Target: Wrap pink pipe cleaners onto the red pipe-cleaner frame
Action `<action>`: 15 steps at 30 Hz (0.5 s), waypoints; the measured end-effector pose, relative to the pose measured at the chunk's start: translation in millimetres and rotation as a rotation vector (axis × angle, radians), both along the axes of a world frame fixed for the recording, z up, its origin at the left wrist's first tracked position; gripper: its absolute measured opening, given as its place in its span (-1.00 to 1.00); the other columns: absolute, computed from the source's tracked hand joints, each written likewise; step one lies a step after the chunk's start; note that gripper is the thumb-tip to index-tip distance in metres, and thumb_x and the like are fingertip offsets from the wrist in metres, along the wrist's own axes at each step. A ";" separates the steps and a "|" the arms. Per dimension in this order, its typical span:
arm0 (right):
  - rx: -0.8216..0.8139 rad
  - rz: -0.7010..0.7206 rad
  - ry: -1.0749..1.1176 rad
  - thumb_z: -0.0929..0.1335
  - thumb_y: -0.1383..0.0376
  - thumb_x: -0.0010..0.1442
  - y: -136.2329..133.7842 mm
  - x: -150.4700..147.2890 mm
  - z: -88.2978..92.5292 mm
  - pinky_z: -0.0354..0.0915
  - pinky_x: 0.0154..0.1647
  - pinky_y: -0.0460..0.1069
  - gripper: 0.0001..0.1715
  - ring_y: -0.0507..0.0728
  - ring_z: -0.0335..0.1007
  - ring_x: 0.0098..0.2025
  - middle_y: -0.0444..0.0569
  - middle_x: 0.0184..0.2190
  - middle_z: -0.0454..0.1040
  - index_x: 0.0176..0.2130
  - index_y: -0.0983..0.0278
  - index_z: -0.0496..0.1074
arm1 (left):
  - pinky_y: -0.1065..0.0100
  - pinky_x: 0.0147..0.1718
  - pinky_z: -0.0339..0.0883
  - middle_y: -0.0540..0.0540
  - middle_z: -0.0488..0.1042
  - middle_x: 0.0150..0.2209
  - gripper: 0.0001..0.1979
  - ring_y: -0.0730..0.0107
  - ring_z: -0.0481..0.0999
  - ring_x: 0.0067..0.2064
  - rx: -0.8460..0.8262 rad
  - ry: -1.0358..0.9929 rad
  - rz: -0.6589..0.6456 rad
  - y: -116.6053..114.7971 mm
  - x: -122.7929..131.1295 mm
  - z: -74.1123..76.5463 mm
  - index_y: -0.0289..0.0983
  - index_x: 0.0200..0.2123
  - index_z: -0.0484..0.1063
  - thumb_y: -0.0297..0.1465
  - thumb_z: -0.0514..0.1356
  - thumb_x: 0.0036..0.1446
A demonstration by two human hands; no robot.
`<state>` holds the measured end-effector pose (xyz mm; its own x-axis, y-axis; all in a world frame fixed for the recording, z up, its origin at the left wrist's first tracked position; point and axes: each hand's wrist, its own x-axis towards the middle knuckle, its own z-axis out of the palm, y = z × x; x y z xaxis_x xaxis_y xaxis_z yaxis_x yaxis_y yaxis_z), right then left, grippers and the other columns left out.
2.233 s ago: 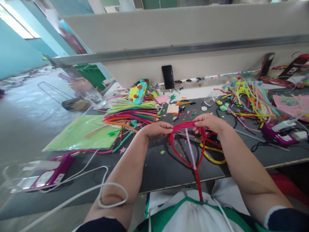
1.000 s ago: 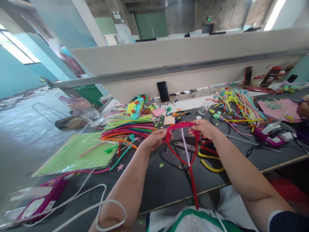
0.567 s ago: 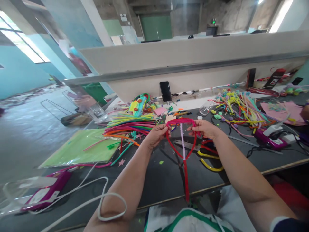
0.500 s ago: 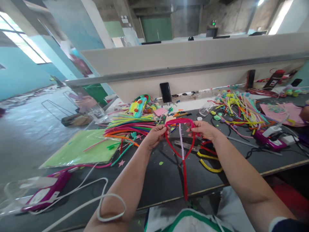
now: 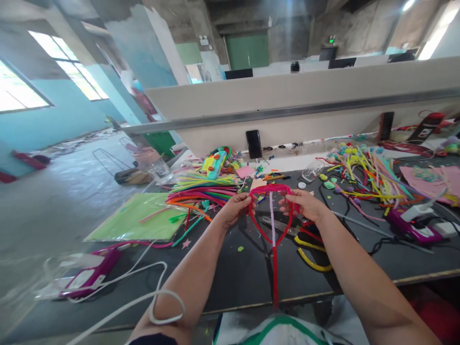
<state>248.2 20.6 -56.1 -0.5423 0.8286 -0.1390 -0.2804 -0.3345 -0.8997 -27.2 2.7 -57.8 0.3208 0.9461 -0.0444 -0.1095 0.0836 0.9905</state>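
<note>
Between my hands hangs a frame of bent red and pink pipe cleaners (image 5: pixel 259 232), with a pale lilac stem (image 5: pixel 272 220) down its middle and a red tail pointing toward me. My left hand (image 5: pixel 237 207) pinches its upper left corner. At the upper right corner, my right hand (image 5: pixel 304 203) grips it between thumb and finger. The frame is held above the dark table (image 5: pixel 237 282). Behind its right side lie scissors with yellow-and-black handles (image 5: pixel 312 261), their blades partly hidden by the frame.
Bundled pipe cleaners (image 5: pixel 201 187) lie at left, beside a green sheet in plastic (image 5: pixel 136 220). A loose heap of pipe cleaners (image 5: pixel 373 172) is at right. Purple power strips (image 5: pixel 413 227) and white cable (image 5: pixel 161 292) sit near both arms. A phone (image 5: pixel 253 143) leans on the partition.
The view has shifted, so the scene appears farther right and slightly lower. Both hands keep their hold on the pipe cleaner frame, which looks almost unchanged.
</note>
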 end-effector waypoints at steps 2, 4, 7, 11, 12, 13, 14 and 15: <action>-0.029 -0.005 0.024 0.38 0.20 0.15 -0.7 -0.7 0.9 0.50 -0.34 0.07 -0.71 0.15 0.56 -0.35 0.08 -0.26 0.57 -0.13 0.28 0.40 | 0.51 -0.64 0.18 -0.07 0.46 -0.40 -0.60 0.44 0.50 -0.51 0.011 -0.006 -0.003 -0.2 1.6 0.3 -0.32 -0.21 0.42 -0.14 0.29 0.00; -0.054 -0.005 0.036 0.35 0.15 0.19 -0.4 -1.2 0.3 0.50 -0.35 0.06 -0.68 0.16 0.56 -0.35 0.10 -0.25 0.57 -0.11 0.28 0.40 | 0.52 -0.66 0.15 -0.07 0.46 -0.41 -0.60 0.45 0.49 -0.53 0.015 -0.010 0.000 0.5 3.2 -0.5 -0.32 -0.20 0.42 -0.14 0.28 0.00; -0.072 -0.002 0.040 0.32 0.13 0.22 2.2 -1.1 -2.8 0.50 -0.34 0.07 -0.66 0.16 0.56 -0.34 0.10 -0.25 0.57 -0.08 0.27 0.40 | 0.53 -0.68 0.11 -0.07 0.46 -0.42 -0.59 0.47 0.47 -0.54 0.008 -0.009 0.025 3.2 3.7 -4.1 -0.32 -0.20 0.42 -0.13 0.29 -0.01; -0.082 -0.029 0.040 0.22 -0.01 0.25 7.3 -0.7 -8.2 0.50 -0.33 0.08 -0.51 0.16 0.56 -0.36 0.12 -0.27 0.58 -0.08 0.29 0.40 | 0.54 -0.67 0.10 -0.06 0.45 -0.43 -0.61 0.50 0.45 -0.54 0.023 -0.049 0.029 6.5 0.7 -10.2 -0.32 -0.19 0.43 -0.16 0.29 0.01; -0.081 -0.031 0.047 0.20 -0.04 0.25 8.1 -0.6 -8.8 0.50 -0.32 0.09 -0.47 0.16 0.55 -0.36 0.13 -0.27 0.58 -0.08 0.30 0.41 | 0.54 -0.66 0.10 -0.06 0.45 -0.43 -0.62 0.51 0.44 -0.54 0.028 -0.061 0.022 6.7 -0.1 -11.2 -0.32 -0.19 0.43 -0.17 0.28 0.02; -0.074 -0.030 0.055 0.19 -0.06 0.25 8.5 -0.6 -9.0 0.49 -0.32 0.10 -0.45 0.16 0.55 -0.36 0.13 -0.27 0.57 -0.08 0.31 0.41 | 0.54 -0.66 0.10 -0.06 0.44 -0.43 -0.63 0.51 0.44 -0.54 0.031 -0.069 0.016 6.6 -0.6 -11.8 -0.32 -0.19 0.44 -0.18 0.28 0.03; -0.061 -0.028 0.060 0.20 -0.05 0.25 8.5 -0.6 -8.7 0.49 -0.32 0.10 -0.45 0.17 0.55 -0.37 0.14 -0.27 0.57 -0.09 0.32 0.41 | 0.54 -0.65 0.10 -0.05 0.44 -0.43 -0.63 0.52 0.44 -0.54 0.034 -0.073 0.012 6.3 -0.9 -12.1 -0.32 -0.18 0.43 -0.18 0.28 0.03; -0.039 -0.029 0.060 0.22 -0.03 0.25 7.9 -0.5 -8.1 0.49 -0.32 0.11 -0.47 0.16 0.55 -0.37 0.14 -0.27 0.57 -0.10 0.33 0.42 | 0.54 -0.65 0.10 -0.05 0.44 -0.43 -0.63 0.52 0.43 -0.53 0.034 -0.074 0.011 6.0 -0.8 -12.2 -0.32 -0.18 0.43 -0.18 0.28 0.03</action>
<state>247.7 28.5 -64.2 -0.5263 0.8388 -0.1395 -0.3441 -0.3601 -0.8672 -27.9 8.6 -70.1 0.3117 0.9501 0.0115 -0.1835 0.0483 0.9818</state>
